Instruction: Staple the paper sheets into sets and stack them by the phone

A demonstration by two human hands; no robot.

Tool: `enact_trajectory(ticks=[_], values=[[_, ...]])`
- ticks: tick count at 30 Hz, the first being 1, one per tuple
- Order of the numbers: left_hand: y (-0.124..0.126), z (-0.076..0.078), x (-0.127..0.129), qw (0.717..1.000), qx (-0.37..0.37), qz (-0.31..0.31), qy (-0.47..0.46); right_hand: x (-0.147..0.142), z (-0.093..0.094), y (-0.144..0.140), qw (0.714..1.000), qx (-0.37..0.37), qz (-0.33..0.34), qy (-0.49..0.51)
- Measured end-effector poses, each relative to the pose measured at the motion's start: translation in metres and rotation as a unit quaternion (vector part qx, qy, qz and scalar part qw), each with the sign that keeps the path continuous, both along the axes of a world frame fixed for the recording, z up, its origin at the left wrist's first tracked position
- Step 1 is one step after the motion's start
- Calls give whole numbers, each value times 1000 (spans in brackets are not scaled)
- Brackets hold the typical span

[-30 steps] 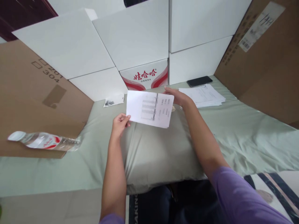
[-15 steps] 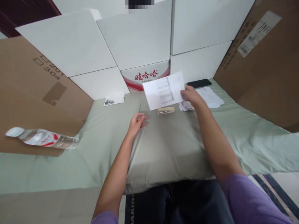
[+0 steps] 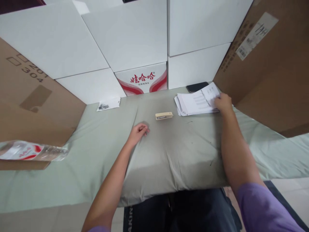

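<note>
My right hand grips the right end of a printed paper sheet, which lies over a loose stack of papers. Its fingertips are partly hidden, and the sheet is slightly askew to the stack. My left hand rests on the green cloth with its fingers curled in and nothing visible in them. Between the hands, a little nearer to the left one, a cream stapler lies on its side.
A black phone lies behind the papers, partly covered. White boxes form a wall at the back, with a small white packet before them. Cardboard boxes flank both sides. A water bottle lies at left on the green cloth.
My right hand has carried the sheet rightward and lowered it onto the stack. My left hand's fingers have curled in more. The view has shifted slightly to the right.
</note>
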State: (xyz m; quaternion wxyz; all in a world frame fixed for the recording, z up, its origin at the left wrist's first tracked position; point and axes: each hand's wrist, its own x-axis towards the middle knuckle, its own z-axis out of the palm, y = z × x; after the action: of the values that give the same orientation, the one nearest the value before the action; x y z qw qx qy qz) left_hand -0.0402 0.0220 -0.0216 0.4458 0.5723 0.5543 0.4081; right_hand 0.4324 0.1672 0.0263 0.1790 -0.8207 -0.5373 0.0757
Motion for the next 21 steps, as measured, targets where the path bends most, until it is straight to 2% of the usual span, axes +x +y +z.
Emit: enact_trajectory(ticks=[4, 8, 11, 15, 18, 21], values=[[-1, 1, 1, 1000, -8, 4, 4, -12, -5, 1, 1000, 6, -2, -5], [-1, 3, 2, 1000, -13, 6, 7, -28, -6, 0, 996, 43, -62, -36], [-2, 5, 2, 1000, -9, 0, 15, -44, -6, -1, 993, 45, -97, -53], [-2, 4, 3, 1000, -10, 0, 17, -58, -8, -4, 993, 49, -99, -50], [-2, 4, 2, 1000, -11, 1, 15, -54, -9, -4, 991, 50, -120, -27], [-5, 13, 4, 1000, -12, 12, -6, -36, -7, -1, 993, 2, -115, 19]])
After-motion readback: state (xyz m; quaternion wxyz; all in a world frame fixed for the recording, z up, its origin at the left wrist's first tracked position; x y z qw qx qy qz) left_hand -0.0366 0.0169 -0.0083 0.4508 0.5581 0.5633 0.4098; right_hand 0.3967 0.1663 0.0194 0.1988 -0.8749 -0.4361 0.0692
